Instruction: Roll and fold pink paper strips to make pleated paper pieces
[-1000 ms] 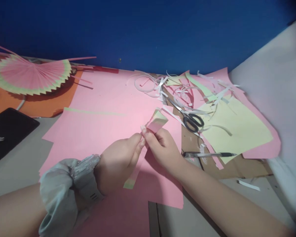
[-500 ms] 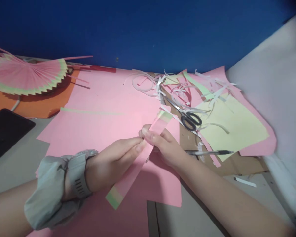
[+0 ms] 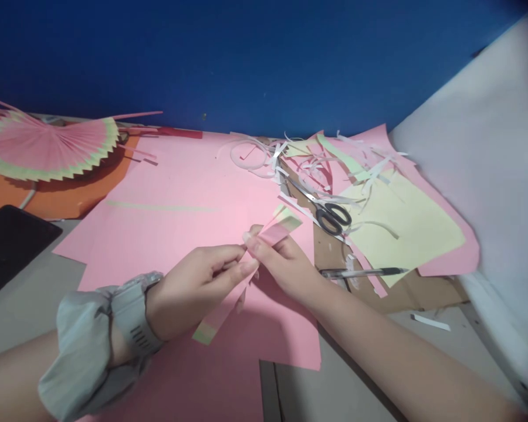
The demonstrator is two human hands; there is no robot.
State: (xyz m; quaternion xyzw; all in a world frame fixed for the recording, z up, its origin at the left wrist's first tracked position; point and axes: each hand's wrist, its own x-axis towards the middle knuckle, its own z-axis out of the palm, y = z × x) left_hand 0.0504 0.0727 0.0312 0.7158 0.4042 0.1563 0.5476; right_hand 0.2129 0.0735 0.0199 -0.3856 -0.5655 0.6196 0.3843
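Observation:
A folded pink paper strip [image 3: 220, 312] with green and yellow ends slants between my hands, above pink paper sheets [image 3: 171, 240]. My left hand [image 3: 202, 284] pinches it near the middle, thumb on top. Right beside those fingertips, my right hand [image 3: 284, 264] grips the strip with its thumb pressed on the upper face. At the upper end the folds stand slightly apart. My fingers hide the strip's middle and part of its underside.
Black-handled scissors [image 3: 331, 218] and a pen [image 3: 365, 272] lie to the right, near paper scraps [image 3: 317, 167] and a yellow sheet [image 3: 416, 225]. A pleated paper fan [image 3: 55, 143] sits at the far left above a black flat object [image 3: 20, 246].
The strip has turned more edge-on, looks narrower, and its upper end has parted into layers. Both hands stay on it, with the left fingers bent more. The view has shifted slightly.

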